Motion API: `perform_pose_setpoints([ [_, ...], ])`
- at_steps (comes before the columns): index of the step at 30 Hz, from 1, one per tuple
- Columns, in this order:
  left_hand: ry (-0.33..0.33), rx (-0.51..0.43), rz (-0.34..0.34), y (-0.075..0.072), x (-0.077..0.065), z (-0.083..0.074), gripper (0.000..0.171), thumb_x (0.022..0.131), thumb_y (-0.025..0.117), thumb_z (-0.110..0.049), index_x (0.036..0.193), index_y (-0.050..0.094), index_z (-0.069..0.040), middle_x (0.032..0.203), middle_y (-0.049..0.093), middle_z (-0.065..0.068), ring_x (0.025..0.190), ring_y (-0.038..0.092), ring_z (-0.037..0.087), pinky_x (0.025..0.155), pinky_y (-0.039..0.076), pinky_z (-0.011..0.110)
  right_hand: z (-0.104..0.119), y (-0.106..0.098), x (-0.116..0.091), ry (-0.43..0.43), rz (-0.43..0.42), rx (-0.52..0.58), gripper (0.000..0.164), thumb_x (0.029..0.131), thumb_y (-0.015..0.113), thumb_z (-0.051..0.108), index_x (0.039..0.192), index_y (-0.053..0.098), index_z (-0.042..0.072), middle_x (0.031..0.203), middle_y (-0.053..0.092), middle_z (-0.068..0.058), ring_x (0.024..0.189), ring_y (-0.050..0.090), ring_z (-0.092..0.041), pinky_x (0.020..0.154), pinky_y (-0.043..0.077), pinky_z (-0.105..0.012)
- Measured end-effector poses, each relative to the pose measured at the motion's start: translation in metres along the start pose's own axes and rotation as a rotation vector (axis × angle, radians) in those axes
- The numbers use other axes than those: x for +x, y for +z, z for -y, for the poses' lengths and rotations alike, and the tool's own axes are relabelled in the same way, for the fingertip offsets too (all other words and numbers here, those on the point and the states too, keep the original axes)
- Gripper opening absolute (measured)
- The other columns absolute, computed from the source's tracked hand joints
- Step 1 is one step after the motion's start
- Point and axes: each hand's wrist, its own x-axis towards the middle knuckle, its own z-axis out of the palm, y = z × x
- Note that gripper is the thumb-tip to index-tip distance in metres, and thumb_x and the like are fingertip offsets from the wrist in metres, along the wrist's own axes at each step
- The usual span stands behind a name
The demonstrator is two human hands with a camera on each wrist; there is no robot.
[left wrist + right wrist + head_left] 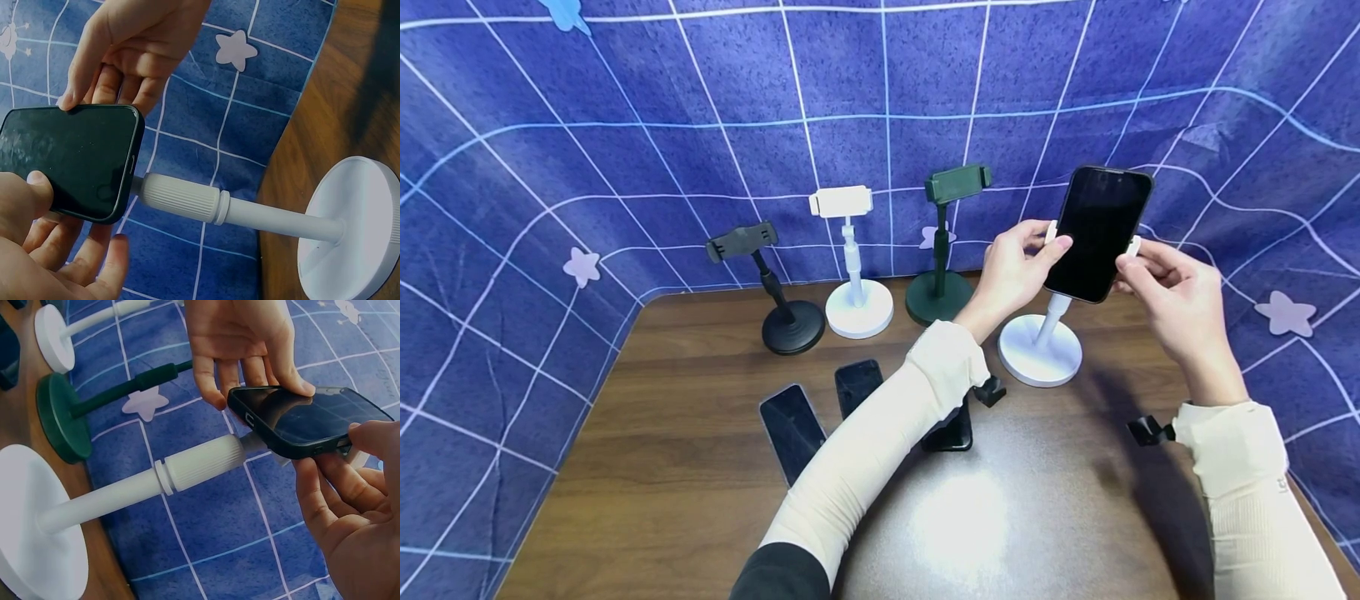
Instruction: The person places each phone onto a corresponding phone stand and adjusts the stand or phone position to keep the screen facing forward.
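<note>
We log a black phone (1099, 233) tilted at the head of the rightmost white stand (1039, 353), above the worktop (640, 467). Left hand (1017, 265): grip pinching one long edge. Right hand (1187, 307): grip pinching the opposite edge. Green stand (940, 250) nearby.

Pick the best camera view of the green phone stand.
Head: it shows the green phone stand from round base to clamp. Right wrist shows only its base and stem, clamp out of sight. Left wrist doesn't show it.

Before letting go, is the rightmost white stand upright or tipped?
Upright: the white stand has its round base flat on the table.
</note>
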Motion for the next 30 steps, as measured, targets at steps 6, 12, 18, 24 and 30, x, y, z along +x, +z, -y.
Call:
perform_pose_setpoints([
  [6, -0.012, -0.003, -0.001, 0.002, -0.001, -0.002, 0.041, 0.093, 0.065, -0.039, 0.125, 0.063, -0.013, 0.107, 0.074, 0.000, 0.081, 0.065, 0.001, 0.076, 0.050, 0.015, -0.003, -0.003, 0.001, -0.026, -0.029, -0.232, 0.025, 0.090, 0.066, 0.003, 0.113, 0.066, -0.008, 0.077, 0.072, 0.009, 0.064, 0.065, -0.005, 0.063, 0.052, -0.012],
  [12, -0.010, 0.011, -0.001, 0.003, 0.000, -0.003, 0.041, 0.093, 0.065, -0.039, 0.125, 0.063, -0.014, 0.107, 0.074, 0.000, 0.080, 0.065, 0.001, 0.077, 0.050, 0.015, -0.005, -0.004, 0.001, -0.035, -0.050, -0.401, 0.025, 0.092, 0.066, 0.007, 0.113, 0.067, -0.005, 0.074, 0.069, 0.015, 0.062, 0.063, -0.002, 0.061, 0.050, -0.011],
  [18, 0.004, 0.053, -0.020, 0.003, 0.003, -0.002, 0.042, 0.093, 0.065, -0.042, 0.125, 0.063, -0.015, 0.106, 0.074, -0.001, 0.090, 0.065, 0.004, 0.083, 0.049, 0.018, -0.007, -0.002, 0.002, -0.039, -0.052, -0.407, 0.025, 0.091, 0.066, 0.007, 0.113, 0.067, -0.005, 0.073, 0.068, 0.015, 0.061, 0.062, -0.002, 0.059, 0.048, -0.011],
  [24, 0.003, 0.067, -0.009, 0.003, 0.003, -0.003, 0.041, 0.094, 0.063, -0.042, 0.125, 0.063, -0.015, 0.106, 0.074, -0.002, 0.097, 0.063, 0.004, 0.086, 0.047, 0.020, -0.010, -0.001, 0.003, -0.047, -0.060, -0.442, 0.027, 0.093, 0.065, 0.011, 0.117, 0.066, -0.001, 0.073, 0.067, 0.017, 0.061, 0.061, -0.001, 0.057, 0.046, -0.010],
  [30, 0.012, 0.061, 0.027, 0.005, -0.002, 0.004, 0.039, 0.096, 0.061, -0.041, 0.123, 0.064, -0.013, 0.104, 0.074, 0.000, 0.092, 0.064, 0.004, 0.083, 0.048, 0.019, -0.022, 0.001, -0.009, -0.048, -0.042, -0.503, 0.021, 0.096, 0.062, 0.014, 0.101, 0.069, -0.005, 0.068, 0.065, 0.022, 0.059, 0.060, 0.000, 0.057, 0.044, -0.010],
])
